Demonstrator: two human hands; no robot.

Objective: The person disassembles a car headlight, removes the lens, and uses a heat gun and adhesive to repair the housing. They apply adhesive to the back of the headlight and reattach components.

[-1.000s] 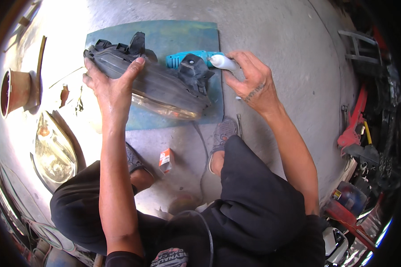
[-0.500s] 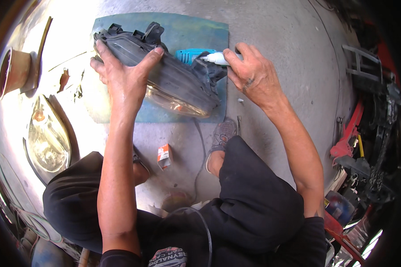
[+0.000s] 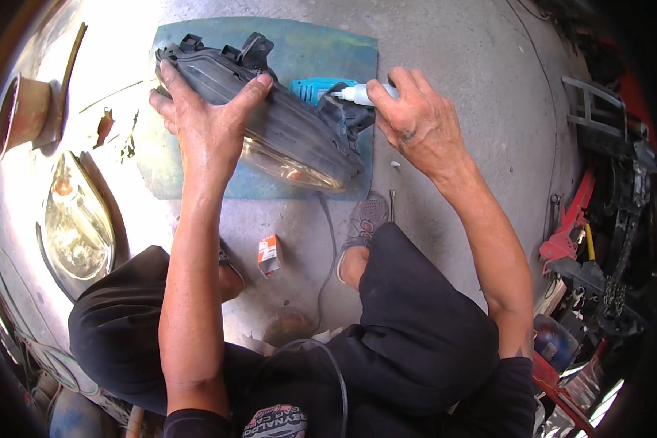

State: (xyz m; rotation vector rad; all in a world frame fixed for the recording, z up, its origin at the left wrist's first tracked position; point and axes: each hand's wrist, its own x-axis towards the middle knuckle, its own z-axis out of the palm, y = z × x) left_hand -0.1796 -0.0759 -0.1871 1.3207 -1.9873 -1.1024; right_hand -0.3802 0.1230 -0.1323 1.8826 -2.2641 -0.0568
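A car headlight (image 3: 292,124) with a black plastic housing lies tilted on a blue-green mat (image 3: 321,47), its yellowed clear lens edge toward me. My left hand (image 3: 210,135) grips its left part, thumb on the housing and fingers over the far left end. In my right hand (image 3: 422,128) is a small white squeeze bottle (image 3: 359,94), held sideways. Its nozzle points left at a black mounting tab (image 3: 343,113) on the headlight's right side; whether tip and tab touch, I cannot tell. Behind that tab lies a teal power tool (image 3: 312,90), partly hidden.
A second yellowed headlight (image 3: 80,219) rests on the floor at left, below a rusty metal cylinder (image 3: 25,117). Between my feet stands an orange-and-white box (image 3: 269,255) beside a dark cord (image 3: 330,241). A socket tool (image 3: 392,206) lies by my right shoe. Red and black equipment (image 3: 573,226) crowds the right side.
Almost nothing differs. The whole view has shifted slightly, and both hands keep their grip, with the bottle's nozzle staying at the same mounting tab.
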